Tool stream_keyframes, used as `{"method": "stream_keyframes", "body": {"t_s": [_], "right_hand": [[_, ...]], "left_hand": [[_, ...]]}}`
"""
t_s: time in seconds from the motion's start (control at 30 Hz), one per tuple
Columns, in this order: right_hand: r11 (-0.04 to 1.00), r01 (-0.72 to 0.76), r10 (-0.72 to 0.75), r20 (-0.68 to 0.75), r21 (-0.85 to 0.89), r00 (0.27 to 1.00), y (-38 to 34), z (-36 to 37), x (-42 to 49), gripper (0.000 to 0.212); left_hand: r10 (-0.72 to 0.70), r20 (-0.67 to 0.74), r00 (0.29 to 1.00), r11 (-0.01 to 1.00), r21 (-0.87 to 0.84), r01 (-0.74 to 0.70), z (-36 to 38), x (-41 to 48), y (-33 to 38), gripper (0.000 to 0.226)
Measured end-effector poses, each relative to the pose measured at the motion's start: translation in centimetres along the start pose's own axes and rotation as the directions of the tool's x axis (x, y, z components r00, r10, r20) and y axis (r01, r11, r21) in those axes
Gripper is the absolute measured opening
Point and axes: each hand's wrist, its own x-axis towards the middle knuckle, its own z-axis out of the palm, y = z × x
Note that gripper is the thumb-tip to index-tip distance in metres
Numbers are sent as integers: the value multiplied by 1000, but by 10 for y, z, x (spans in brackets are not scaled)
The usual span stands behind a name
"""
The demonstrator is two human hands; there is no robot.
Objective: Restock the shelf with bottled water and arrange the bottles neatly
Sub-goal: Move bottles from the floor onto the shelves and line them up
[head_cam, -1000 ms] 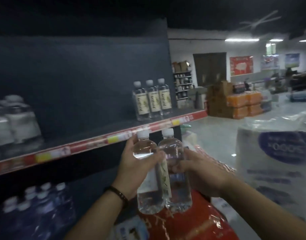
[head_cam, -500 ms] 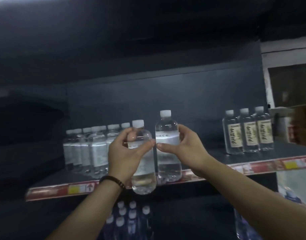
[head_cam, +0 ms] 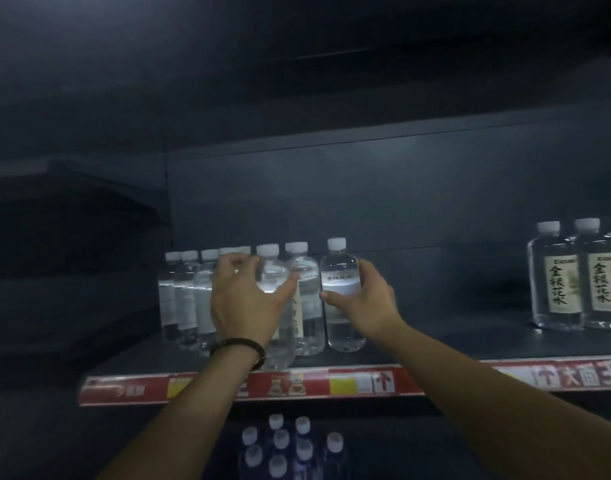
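**Two bottles being set down at the end of the row**

The placing step is being carried out. Two bottles are being lowered onto the shelf [head_cam: 435, 348] at the right end of the standing row [head_cam: 193, 299]. The left bottle [head_cam: 274, 306] is being held in the left hand [head_cam: 243, 303], whose grip is wrapped loosely about its body, fingers spread across the front. The right bottle [head_cam: 342, 296] is being clasped by the right hand [head_cam: 364, 306], thumb in front, fingers behind, just below the shoulder. Whether either base is already resting on the shelf cannot be told for certain.

Next, by judgement, both grips are being readied for release, once the bottles are pressed flush to their neighbours and the labels are turned forward.

All the bottles are capped in white and are holding clear water nearly to the neck. A separate labelled group [head_cam: 574, 282] is standing well apart to the right, with bare shelf between. Darker bottles [head_cam: 283, 445] are being kept on the level below.
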Motion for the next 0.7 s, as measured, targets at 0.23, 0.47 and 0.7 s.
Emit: {"method": "stream_keyframes", "body": {"t_s": [0.23,0.47,0.7], "right_hand": [[971,-32,77,182,-238,980,16,6,13,83],[903,-94,224,273,-419,936,17,3,11,83],[893,-13,117,204,-449,972,6,-45,-34,77]], "left_hand": [[129,-95,987,984,135,-116,9,-7,-17,68],[247,70,966,936,241,-257,7,-48,-32,62],[228,131,965,950,186,-250,-18,-81,15,35]]}}
